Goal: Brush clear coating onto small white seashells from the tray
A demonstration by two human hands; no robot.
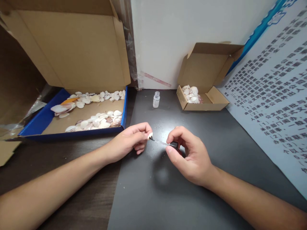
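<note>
My left hand [134, 139] is closed, pinching a small white shell [150, 134] between thumb and fingertips. In my right hand [189, 155], thumb and fingers grip the black cap of an applicator brush [174, 145]. Its thin clear stem points left, and the dark tip meets the lower edge of the shell; whether it presses on the surface cannot be made out. Beyond both hands a small clear glass bottle [156, 100] with a white label stands upright, uncapped.
At the left, an open blue-sided cardboard box [69, 119] holds many shells in two groups. A smaller open cardboard box [203, 105] at the back right has white shells in its left part. A dark grey mat [148, 198] covers the table; a printed sheet [271, 95] stands along the right.
</note>
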